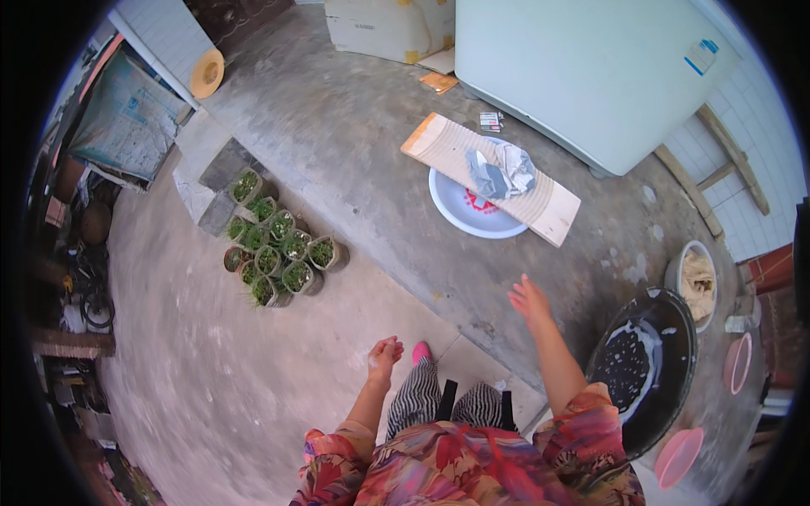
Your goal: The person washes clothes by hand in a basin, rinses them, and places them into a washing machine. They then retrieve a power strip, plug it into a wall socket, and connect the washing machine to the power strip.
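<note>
My left hand hangs over the pale concrete above my pink shoe, its fingers loosely curled and nothing visible in them. Stretched forward over the darker floor, my right hand is open and empty, fingers extended. The nearest thing ahead of it is a white basin with a red pattern inside. A ridged wooden washboard lies slantwise across that basin, and a wet, crumpled grey-and-white cloth rests on the board. Neither hand touches anything.
Right of me stands a large black tub with suds in it. Beyond it are a basin holding beige cloth and two pink basins. Several potted plants cluster at left. A white appliance stands ahead; a floor seam runs diagonally.
</note>
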{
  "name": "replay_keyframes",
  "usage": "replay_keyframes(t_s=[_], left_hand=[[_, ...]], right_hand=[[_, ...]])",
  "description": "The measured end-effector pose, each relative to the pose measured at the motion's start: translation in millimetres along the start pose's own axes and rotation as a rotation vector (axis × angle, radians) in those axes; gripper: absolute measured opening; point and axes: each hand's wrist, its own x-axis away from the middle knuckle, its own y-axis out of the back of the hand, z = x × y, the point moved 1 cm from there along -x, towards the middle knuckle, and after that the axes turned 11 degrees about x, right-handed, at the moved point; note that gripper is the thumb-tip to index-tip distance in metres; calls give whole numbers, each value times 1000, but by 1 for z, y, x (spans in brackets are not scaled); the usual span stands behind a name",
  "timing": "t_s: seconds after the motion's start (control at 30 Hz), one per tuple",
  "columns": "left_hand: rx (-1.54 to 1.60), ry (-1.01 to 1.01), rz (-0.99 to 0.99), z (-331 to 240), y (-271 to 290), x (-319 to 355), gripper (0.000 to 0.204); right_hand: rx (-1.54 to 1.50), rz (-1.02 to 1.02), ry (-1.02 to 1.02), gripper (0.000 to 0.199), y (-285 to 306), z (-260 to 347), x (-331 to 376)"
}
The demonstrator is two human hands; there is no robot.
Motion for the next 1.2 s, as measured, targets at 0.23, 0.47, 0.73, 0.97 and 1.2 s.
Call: replay_keyframes(t_s=[0.23,0.47,0.73,0.97,1.2], left_hand=[[17,0,-61,-53,0,-70,32],[-20,105,-28,-67,-56,-100,35],[-154,136,210,-108,-148,-170,52],[6,470,516,-88,-168,-238,70],[-31,449,646,-53,-124,-192,88]], right_hand=[[-306,106,-69,72,-73,39,-107],[-479,66,-148,35,-74,32,-186],[-457,-84,-120,13,-71,15,-192],[-394,-139,-159,21,-78,-68,-106],[-460,-341,-100,20,-84,-124,-7]])
